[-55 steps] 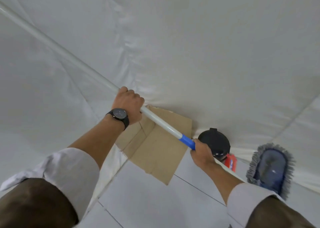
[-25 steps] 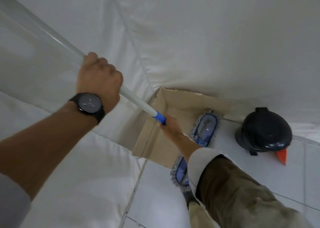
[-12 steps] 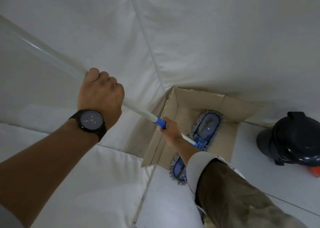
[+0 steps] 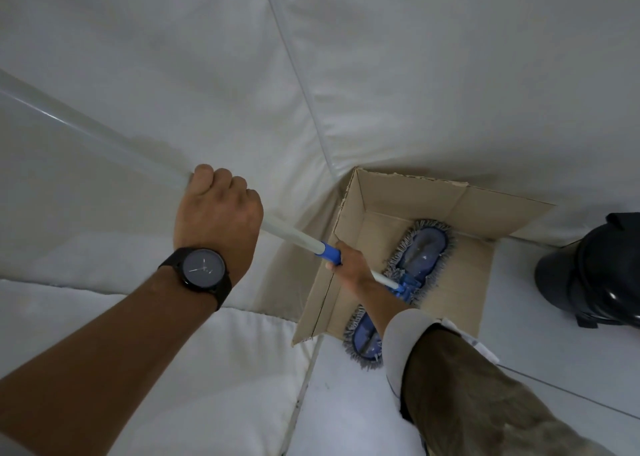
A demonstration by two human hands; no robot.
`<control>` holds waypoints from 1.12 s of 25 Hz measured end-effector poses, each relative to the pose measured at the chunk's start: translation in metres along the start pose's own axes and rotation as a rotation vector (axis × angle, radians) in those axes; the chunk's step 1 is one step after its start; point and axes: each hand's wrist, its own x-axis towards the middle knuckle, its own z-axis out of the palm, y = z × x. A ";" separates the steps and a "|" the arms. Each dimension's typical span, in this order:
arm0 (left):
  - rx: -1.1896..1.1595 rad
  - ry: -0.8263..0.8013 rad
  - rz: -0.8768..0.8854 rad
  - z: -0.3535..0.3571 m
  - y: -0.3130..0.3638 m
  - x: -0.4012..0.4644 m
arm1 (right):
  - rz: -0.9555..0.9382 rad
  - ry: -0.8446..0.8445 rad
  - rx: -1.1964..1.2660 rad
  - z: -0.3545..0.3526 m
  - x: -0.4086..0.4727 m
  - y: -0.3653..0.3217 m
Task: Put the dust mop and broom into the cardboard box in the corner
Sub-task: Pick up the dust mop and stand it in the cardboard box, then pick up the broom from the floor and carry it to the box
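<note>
Both hands grip the dust mop (image 4: 420, 255) pole — left hand (image 4: 218, 213) high, right hand (image 4: 349, 265) low — lowering its head into the cardboard box (image 4: 485, 282); next, release it.

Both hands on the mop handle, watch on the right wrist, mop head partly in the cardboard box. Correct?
Not quite: the head view shows the watch on the left wrist, not the right. The rest holds: left hand and right hand both grip the mop handle, and the mop head sits partly in the cardboard box.
</note>
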 end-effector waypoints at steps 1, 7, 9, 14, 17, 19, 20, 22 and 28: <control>-0.008 0.006 -0.002 0.003 0.000 -0.001 | 0.009 -0.009 0.001 0.002 0.001 0.000; -0.034 0.100 0.001 0.010 -0.003 -0.011 | 0.023 -0.051 -0.074 -0.003 -0.006 -0.007; -0.017 0.080 -0.019 0.009 -0.008 -0.022 | -0.004 -0.084 -0.132 -0.009 -0.015 -0.016; -0.070 0.028 -0.047 -0.028 -0.039 -0.067 | -0.067 -0.039 -0.197 -0.042 -0.075 -0.053; -0.146 0.015 -0.088 -0.077 -0.033 -0.113 | -0.164 0.065 -0.227 -0.085 -0.152 -0.076; -0.221 0.054 -0.090 -0.112 -0.015 -0.145 | -0.215 0.133 -0.307 -0.123 -0.214 -0.084; -0.246 0.078 -0.064 -0.134 0.002 -0.166 | -0.217 0.183 -0.343 -0.146 -0.259 -0.082; -0.328 0.137 -0.012 -0.178 0.041 -0.189 | -0.234 0.276 -0.410 -0.200 -0.342 -0.067; -0.496 0.247 0.298 -0.330 0.224 -0.251 | -0.051 0.629 -0.432 -0.351 -0.619 0.046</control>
